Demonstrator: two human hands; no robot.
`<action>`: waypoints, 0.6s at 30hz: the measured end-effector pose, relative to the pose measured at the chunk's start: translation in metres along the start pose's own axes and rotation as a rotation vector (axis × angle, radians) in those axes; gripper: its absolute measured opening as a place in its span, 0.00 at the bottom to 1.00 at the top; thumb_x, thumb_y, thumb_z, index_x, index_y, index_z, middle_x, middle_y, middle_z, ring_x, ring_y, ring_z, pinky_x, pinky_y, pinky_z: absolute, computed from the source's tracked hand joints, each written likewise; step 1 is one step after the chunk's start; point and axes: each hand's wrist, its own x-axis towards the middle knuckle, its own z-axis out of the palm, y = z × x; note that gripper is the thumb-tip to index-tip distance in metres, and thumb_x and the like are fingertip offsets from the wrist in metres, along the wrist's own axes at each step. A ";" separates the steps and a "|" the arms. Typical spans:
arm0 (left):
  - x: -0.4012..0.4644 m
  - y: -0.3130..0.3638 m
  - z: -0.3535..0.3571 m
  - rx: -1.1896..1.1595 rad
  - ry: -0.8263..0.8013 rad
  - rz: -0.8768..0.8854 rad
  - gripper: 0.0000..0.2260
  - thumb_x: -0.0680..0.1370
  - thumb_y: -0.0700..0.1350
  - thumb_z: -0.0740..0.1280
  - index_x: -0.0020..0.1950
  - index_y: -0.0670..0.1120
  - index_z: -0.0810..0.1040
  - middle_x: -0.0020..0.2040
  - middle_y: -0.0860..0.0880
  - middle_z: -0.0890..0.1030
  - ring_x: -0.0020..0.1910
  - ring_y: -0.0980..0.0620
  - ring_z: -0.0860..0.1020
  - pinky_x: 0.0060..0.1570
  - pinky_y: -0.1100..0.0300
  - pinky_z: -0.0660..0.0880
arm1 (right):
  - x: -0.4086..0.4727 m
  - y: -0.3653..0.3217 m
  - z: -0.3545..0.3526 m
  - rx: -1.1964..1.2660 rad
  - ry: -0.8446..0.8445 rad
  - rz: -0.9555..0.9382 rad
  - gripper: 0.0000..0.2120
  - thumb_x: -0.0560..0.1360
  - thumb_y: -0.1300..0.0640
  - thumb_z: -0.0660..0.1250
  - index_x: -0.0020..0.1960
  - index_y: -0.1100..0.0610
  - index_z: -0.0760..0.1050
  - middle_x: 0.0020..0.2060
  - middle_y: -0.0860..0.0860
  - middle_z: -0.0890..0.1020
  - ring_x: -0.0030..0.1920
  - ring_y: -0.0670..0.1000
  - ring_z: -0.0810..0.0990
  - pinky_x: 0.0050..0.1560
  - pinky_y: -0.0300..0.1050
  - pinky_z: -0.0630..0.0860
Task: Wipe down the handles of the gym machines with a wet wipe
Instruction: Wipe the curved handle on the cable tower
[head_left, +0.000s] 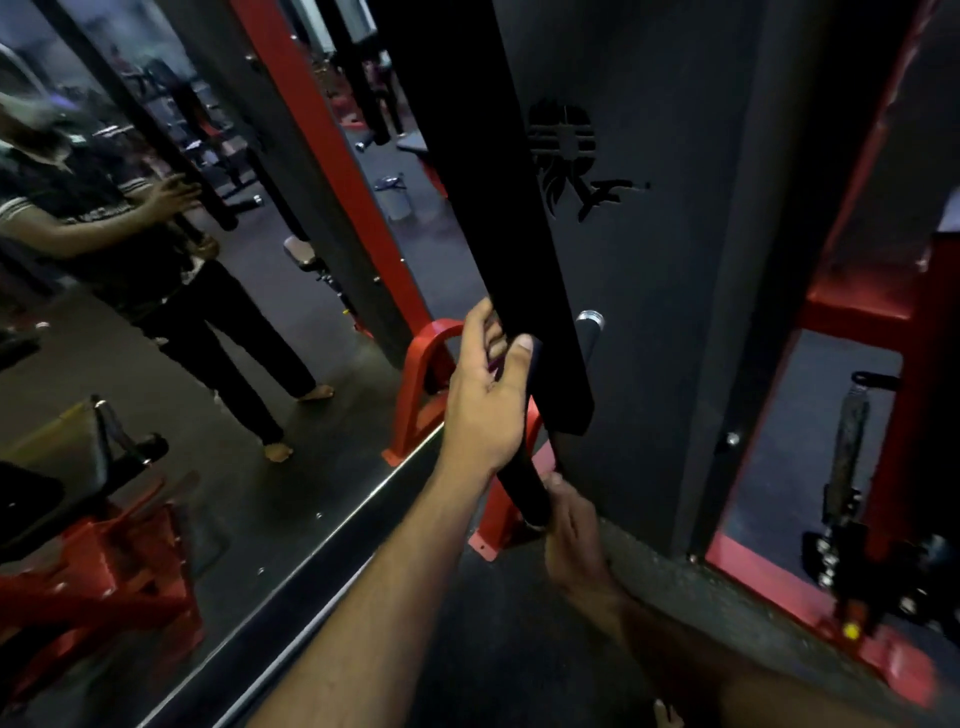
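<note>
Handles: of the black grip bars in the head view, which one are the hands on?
The slanted black handle at centre, gripped by the left hand above and the right hand at its lower end. The chrome-capped handle beside it is untouched.

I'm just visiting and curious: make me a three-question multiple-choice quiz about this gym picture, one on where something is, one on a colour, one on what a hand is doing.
1. Where is the right hand on the slanted black padded handle bar?
A. at its lower end
B. at its top
C. nowhere on it

2. What colour is the curved metal foot bracket behind the left hand?
A. yellow
B. red
C. white

3. What is the left hand doing?
A. hanging idle
B. pressing flat on the wall mirror
C. gripping the bar

Answers: 1 A, the right hand's fingers wrap the bar's bottom tip. 2 B, the bracket is bright red like the frame. 3 C, its thumb and fingers curl round the bar.
</note>
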 end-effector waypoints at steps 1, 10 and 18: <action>0.000 -0.001 0.000 -0.006 0.004 0.007 0.19 0.85 0.40 0.63 0.77 0.46 0.67 0.66 0.51 0.80 0.64 0.66 0.76 0.60 0.75 0.68 | -0.009 -0.005 0.002 -0.074 0.052 -0.122 0.16 0.83 0.49 0.50 0.43 0.49 0.73 0.38 0.45 0.77 0.39 0.49 0.76 0.39 0.45 0.73; 0.008 -0.018 -0.003 -0.105 -0.085 -0.007 0.22 0.84 0.46 0.62 0.78 0.48 0.63 0.67 0.50 0.79 0.67 0.56 0.76 0.70 0.59 0.71 | 0.013 -0.061 0.009 0.122 -0.117 0.473 0.31 0.84 0.41 0.50 0.35 0.60 0.77 0.30 0.60 0.80 0.30 0.54 0.80 0.37 0.45 0.77; 0.013 -0.024 -0.008 -0.130 -0.240 0.024 0.29 0.83 0.53 0.59 0.83 0.52 0.54 0.78 0.49 0.68 0.77 0.52 0.67 0.77 0.50 0.65 | -0.004 -0.064 0.016 -0.051 0.028 0.382 0.28 0.83 0.43 0.50 0.41 0.58 0.80 0.36 0.59 0.82 0.38 0.54 0.81 0.53 0.51 0.73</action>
